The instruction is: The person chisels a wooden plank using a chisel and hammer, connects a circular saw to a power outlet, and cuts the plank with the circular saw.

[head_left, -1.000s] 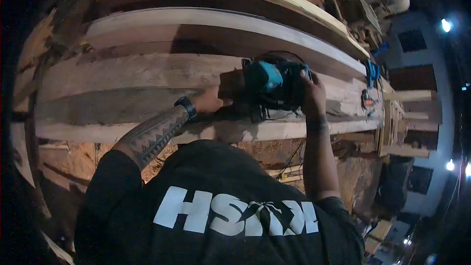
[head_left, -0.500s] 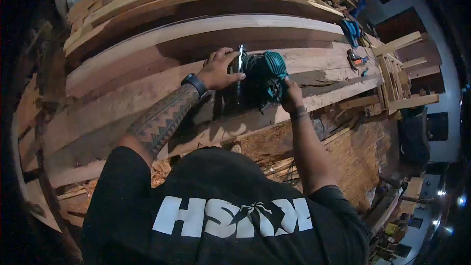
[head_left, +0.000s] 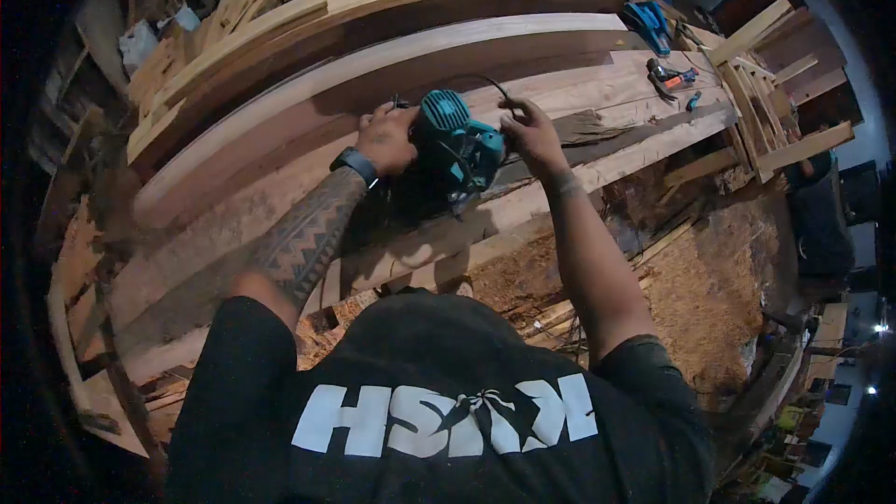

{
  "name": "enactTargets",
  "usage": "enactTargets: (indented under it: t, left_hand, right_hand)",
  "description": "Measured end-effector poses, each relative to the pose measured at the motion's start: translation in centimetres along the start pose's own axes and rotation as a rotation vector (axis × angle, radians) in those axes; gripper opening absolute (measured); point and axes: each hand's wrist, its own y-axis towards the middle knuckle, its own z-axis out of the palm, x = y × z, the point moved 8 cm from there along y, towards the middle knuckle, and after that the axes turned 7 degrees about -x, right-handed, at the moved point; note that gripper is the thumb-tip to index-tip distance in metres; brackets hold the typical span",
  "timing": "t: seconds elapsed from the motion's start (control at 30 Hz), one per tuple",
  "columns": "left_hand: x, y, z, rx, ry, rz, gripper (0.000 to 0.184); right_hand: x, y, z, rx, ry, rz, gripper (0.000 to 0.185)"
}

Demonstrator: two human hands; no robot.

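A teal and black power tool (head_left: 457, 145) rests on the wooden planks (head_left: 579, 98) in front of me. My left hand (head_left: 385, 135), with a watch at the wrist, is closed on the tool's left side; its fingertips are partly hidden. On the other side, my right hand (head_left: 534, 135) is beside the tool's rear end, its thumb and finger pinched on a black cord (head_left: 497, 86) that loops above the tool. The underside of the tool lies in dark shadow.
A hammer (head_left: 665, 84) and a small teal item (head_left: 693, 101) lie on the planks at the right, below a blue tool (head_left: 648, 24). Long boards (head_left: 392, 54) stand along the far side. A wooden frame (head_left: 761, 112) is at the right, above shavings (head_left: 700, 289).
The tool has shifted left in view and turned slightly. My left hand has closed in on its side. My right hand has moved from the tool's rear up to the cord.
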Motion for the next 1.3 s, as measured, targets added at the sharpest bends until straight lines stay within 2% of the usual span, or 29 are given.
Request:
enactTargets:
  t: [0.03,0.13,0.2,0.27,0.3,0.37,0.4,0.5,0.53,0.57,0.63,0.67,0.73,0.83,0.97,1.03,1.1,1.13,1.23,1.27,1.3]
  left_hand:
    - [0.9,0.1,0.4,-0.036,-0.016,-0.005,0.058]
    - [2.2,-0.8,-1.8,-0.196,-0.076,0.035,0.043]
    - [0.1,-2.5,-4.6,-0.237,-0.118,0.082,0.031]
    - [-0.9,-4.6,-5.9,-0.233,-0.262,0.096,0.030]
    - [-1.3,-5.7,-6.2,-0.228,-0.334,0.100,0.029]
    - [-2.1,-7.3,-5.6,-0.136,-0.282,0.061,0.033]
    - [-2.7,-7.7,-5.6,-0.095,-0.253,0.046,0.034]
    - [-7.7,-8.4,-8.2,-0.342,-0.146,0.235,0.044]
    - [-8.8,-7.9,-7.6,-0.263,-0.093,0.252,0.053]
    - [-10.0,-7.3,-7.0,-0.223,-0.060,0.263,0.055]
    - [-12.2,-6.3,-5.7,-0.145,0.005,0.278,0.059]
    - [-13.1,-6.3,-5.8,-0.215,0.123,0.332,0.053]
    - [-12.9,-6.0,-5.5,-0.197,0.109,0.276,0.048]
    - [-12.3,-5.2,-5.0,-0.230,-0.028,0.294,0.032]
    - [-12.3,-5.8,-4.9,-0.272,-0.040,0.292,0.023]
    - [-12.2,-5.4,-4.6,-0.302,0.003,0.299,0.020]
    - [-11.7,-5.0,-4.3,-0.309,0.060,0.301,0.019]
    - [-13.0,-5.3,-5.5,-0.281,0.072,0.256,0.022]
    - [-12.0,-5.1,-4.7,-0.284,-0.031,0.255,0.028]
    - [-11.4,-5.2,-3.9,-0.280,0.083,0.271,0.038]
    - [-11.6,-5.4,-4.2,-0.274,0.068,0.282,0.040]
  right_hand:
    - [1.9,0.0,1.1,0.090,-0.017,-0.072,0.028]
    - [4.7,-1.7,3.9,0.390,0.023,-0.115,0.030]
    - [3.1,-2.4,3.1,0.424,-0.044,-0.070,0.029]
    - [1.4,-3.3,2.3,0.405,-0.035,-0.106,0.026]
    - [-1.2,-3.2,1.7,0.427,-0.150,-0.020,0.026]
    - [-6.3,-3.0,0.1,0.465,-0.375,0.148,0.026]
    - [-4.4,-4.3,0.4,0.479,-0.382,0.129,0.025]
    - [-2.0,-3.3,0.5,0.506,-0.334,0.197,0.028]
    - [0.8,-2.6,0.3,0.464,-0.484,0.019,0.031]
    - [0.9,-0.1,0.7,0.454,-0.427,-0.091,0.029]
    - [9.2,-2.4,3.8,0.397,-0.781,-0.645,0.029]
    - [8.9,-2.2,4.8,0.362,-0.794,-0.730,0.031]
    - [6.2,-0.9,6.4,0.272,-0.814,-0.910,0.034]
    - [-1.8,5.2,3.7,0.220,-0.189,-0.252,0.038]
    - [-3.7,6.6,1.1,0.074,-0.198,0.084,0.048]
    - [3.0,3.4,4.2,0.142,-0.181,-0.296,0.047]
    - [9.7,-2.3,6.9,0.340,0.038,-0.409,0.042]
    - [11.8,-5.2,7.7,0.495,0.251,-0.328,0.039]
    - [12.5,-9.2,7.3,0.557,0.307,-0.302,0.032]
    - [12.9,-10.7,7.1,0.607,0.378,-0.181,0.028]
    - [13.5,-11.2,6.6,0.540,0.372,-0.108,0.026]
